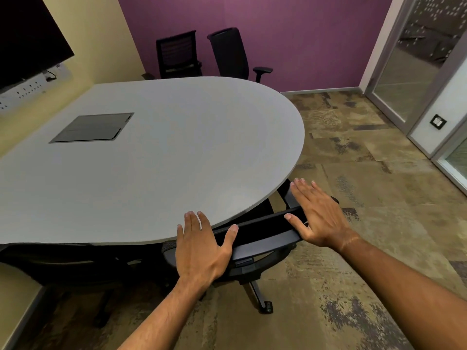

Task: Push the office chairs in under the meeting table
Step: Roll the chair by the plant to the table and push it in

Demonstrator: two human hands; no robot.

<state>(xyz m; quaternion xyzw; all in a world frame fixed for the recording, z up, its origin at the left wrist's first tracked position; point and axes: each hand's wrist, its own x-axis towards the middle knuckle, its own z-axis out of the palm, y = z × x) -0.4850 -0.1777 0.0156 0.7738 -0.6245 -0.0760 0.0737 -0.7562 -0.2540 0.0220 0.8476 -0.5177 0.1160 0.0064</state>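
Left grip (202, 248) flat, fingers spread, on top edge of near chair's backrest (262, 232); right grip (317, 214) flat on same edge, further right. Backrest touches grey bench rim (290, 170) just ahead of both grips. Two more chairs (177, 55) (231, 53) stand beyond bench, well apart from grips.

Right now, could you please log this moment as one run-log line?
left hand open on chair backrest | right hand open, same backrest | chair seat under meeting table | two far chairs out

Both bare forearms reach forward; the left hand (202, 245) and the right hand (317, 214) are flat, palms down, fingers spread.
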